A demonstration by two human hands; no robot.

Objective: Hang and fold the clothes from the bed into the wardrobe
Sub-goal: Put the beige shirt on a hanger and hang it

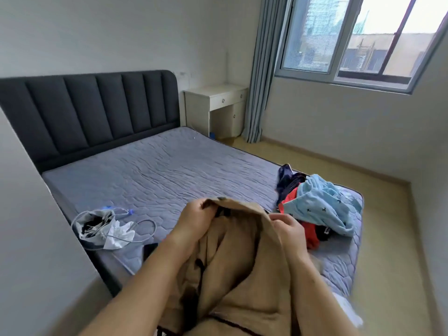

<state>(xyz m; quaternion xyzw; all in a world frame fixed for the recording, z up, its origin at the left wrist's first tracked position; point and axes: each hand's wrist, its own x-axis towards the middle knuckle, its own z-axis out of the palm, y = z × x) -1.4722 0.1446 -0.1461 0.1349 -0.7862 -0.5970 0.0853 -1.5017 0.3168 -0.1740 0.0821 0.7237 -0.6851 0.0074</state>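
My left hand and right hand pinch the tan garment at its twelve o'clock edge; I judge it soft, light and floppy, best gripped there.

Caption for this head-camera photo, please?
Left hand and right hand grip a tan garment over the bed, near a clothes pile.

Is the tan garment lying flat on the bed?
No, the left hand and right hand hold the tan garment up by its top edge.
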